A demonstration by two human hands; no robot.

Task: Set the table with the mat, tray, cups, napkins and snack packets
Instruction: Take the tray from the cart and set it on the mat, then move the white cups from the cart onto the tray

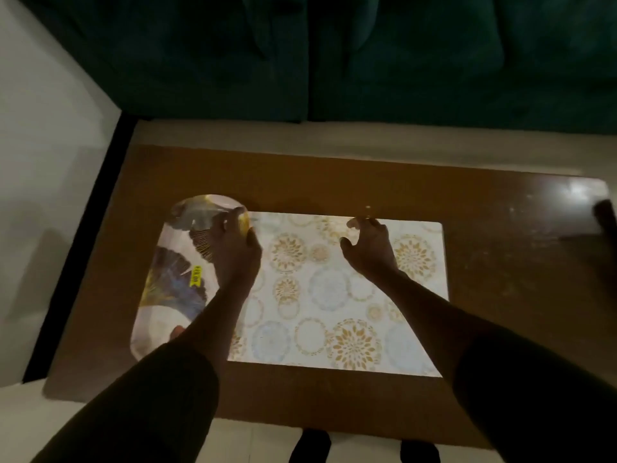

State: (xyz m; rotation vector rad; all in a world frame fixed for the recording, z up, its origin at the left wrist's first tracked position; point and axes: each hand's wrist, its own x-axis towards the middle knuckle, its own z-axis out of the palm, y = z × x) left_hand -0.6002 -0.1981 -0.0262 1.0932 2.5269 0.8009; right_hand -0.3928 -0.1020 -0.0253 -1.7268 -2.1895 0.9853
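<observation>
A white mat (334, 295) with gold and pale blue circle patterns lies flat on the brown table (334, 182). An oval tray (167, 279) printed with fan shapes and bearing a yellow sticker rests over the mat's left end. My left hand (235, 248) grips the tray's far right rim, fingers curled over the edge. Above the mat's far edge hovers my right hand (369, 245), its fingers spread and nothing in them. No cups, napkins or snack packets are in view.
A dark green sofa (334, 61) stands just beyond the table. A white wall (40, 162) runs along the left. A dark object (606, 215) sits at the table's far right edge. My feet (310, 446) show below the near edge.
</observation>
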